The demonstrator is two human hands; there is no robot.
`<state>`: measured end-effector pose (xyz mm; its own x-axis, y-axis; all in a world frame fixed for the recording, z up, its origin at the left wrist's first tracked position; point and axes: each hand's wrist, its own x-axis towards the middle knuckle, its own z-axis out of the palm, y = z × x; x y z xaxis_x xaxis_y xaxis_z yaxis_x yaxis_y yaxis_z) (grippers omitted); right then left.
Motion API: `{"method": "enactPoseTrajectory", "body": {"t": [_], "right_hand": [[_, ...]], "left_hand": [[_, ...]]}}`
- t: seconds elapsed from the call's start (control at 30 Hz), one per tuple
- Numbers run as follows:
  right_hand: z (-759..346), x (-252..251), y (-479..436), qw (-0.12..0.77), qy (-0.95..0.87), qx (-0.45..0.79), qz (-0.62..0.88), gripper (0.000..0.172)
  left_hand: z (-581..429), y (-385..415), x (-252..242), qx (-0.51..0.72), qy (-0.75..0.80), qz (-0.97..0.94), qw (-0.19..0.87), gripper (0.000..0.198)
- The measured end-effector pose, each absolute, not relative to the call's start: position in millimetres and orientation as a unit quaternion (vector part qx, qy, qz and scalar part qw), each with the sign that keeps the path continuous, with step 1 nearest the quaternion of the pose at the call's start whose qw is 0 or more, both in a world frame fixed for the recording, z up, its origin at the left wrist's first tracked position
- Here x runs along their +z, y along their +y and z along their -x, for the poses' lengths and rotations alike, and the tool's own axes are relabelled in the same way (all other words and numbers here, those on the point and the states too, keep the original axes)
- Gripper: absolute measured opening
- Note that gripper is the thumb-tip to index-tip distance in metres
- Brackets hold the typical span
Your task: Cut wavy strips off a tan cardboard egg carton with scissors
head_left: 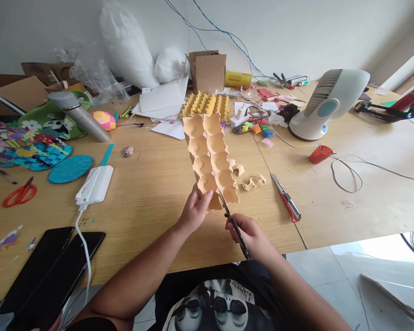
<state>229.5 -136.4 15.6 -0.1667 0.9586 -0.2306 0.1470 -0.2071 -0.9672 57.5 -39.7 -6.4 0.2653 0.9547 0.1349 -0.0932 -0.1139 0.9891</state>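
Observation:
A pale orange egg carton, two columns of cups wide, is held up over the table, tilted away from me. My left hand grips its lower left corner, thumb on top. In my right hand are black-handled scissors, their blades at the carton's lower end between the two columns. Torn carton scraps lie on the table just right of the carton. Farther right rests a red and grey utility knife.
Behind the carton sit yellow egg trays and a cardboard box. A white fan and a red cup stand right. At left are a power bank, red scissors, a grey bottle and black tablets.

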Motion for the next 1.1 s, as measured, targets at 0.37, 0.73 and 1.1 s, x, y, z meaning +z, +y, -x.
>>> {"method": "enactPoseTrajectory", "body": {"t": [0.37,0.73,1.1], "right_hand": [[-221.8,9.5,-137.1,0.366,-0.508,0.540,0.562,0.043],[-225.9,-1.7,-132.2,0.355,-0.542,0.507,0.568,0.044],[-225.3,-31.5,-126.3,0.366,-0.572,0.458,0.574,0.041]], "left_hand": [[-60.4,-41.0,-10.1,0.493,0.377,-0.574,0.534,0.047],[-60.0,-43.1,-9.1,0.492,0.368,-0.600,0.513,0.048],[-61.4,-37.5,-20.2,0.476,0.393,-0.614,0.492,0.046]]}}
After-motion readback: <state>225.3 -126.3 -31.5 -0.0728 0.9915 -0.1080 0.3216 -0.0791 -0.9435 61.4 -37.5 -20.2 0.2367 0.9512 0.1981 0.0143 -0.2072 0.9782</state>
